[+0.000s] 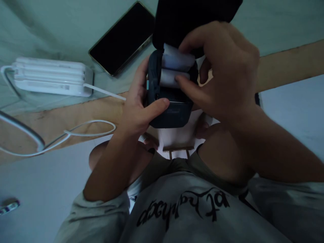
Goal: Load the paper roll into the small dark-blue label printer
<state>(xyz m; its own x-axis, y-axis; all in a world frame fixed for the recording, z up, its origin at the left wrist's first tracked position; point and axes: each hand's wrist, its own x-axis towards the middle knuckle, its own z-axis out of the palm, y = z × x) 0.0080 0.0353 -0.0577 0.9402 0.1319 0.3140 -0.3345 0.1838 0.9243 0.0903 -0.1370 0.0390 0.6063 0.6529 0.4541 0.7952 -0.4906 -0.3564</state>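
Note:
My left hand (140,108) is wrapped round a small dark case (172,116), its thumb lying over the near rim. The case's black lid (192,17) stands open on the far side. Inside lie two pale, cylinder-shaped rolls side by side, a far roll (177,59) and a near roll (169,78). My right hand (225,67) reaches in from the right, fingers curled. Its index fingertip touches the far roll and its thumb tip rests on the near one. What the rolls are made of I cannot tell.
A dark-screened phone (123,38) lies on the pale green cloth (58,23) beyond the case. Left of it sits a white power bank (50,77) with a white cable (88,122) looping over the wooden table edge (283,64). My legs are below the edge.

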